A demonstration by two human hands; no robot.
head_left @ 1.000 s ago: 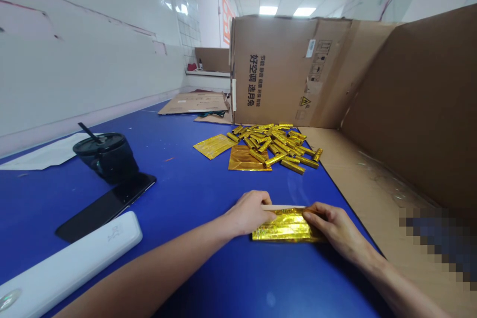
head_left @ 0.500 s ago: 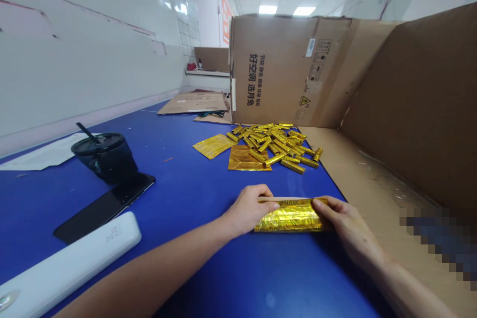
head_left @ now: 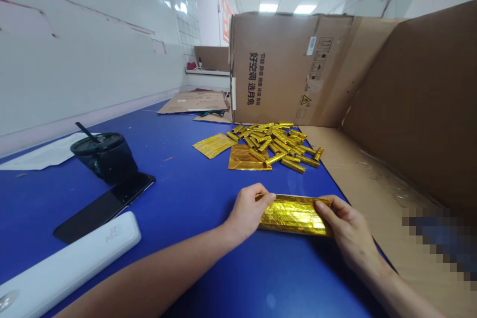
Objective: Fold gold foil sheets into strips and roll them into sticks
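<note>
A creased sheet of gold foil paper (head_left: 294, 214) stretches between my two hands, just over the near part of the blue table. My left hand (head_left: 250, 211) pinches its left end, thumb on top. At the right end, my right hand (head_left: 341, 216) grips the foil between thumb and fingers. The fingertips behind the sheet are hidden. Beyond my hands lies a pile of small folded gold foil pieces (head_left: 281, 144). A flat gold foil sheet (head_left: 242, 159) lies partly under the pile, with another flat sheet (head_left: 213, 146) left of it.
To the left are a dark cup with a straw (head_left: 108, 159), a black phone (head_left: 106, 206) and a long white case (head_left: 74, 263). Large cardboard panels (head_left: 283, 69) stand at the back and right. Flattened cardboard (head_left: 194, 102) lies at the far end of the blue table (head_left: 179, 184).
The foil's upper edge has been turned over, and the pale strip along it is now mostly covered. My left thumb has moved up to that edge; the right hand has shifted slightly right.
</note>
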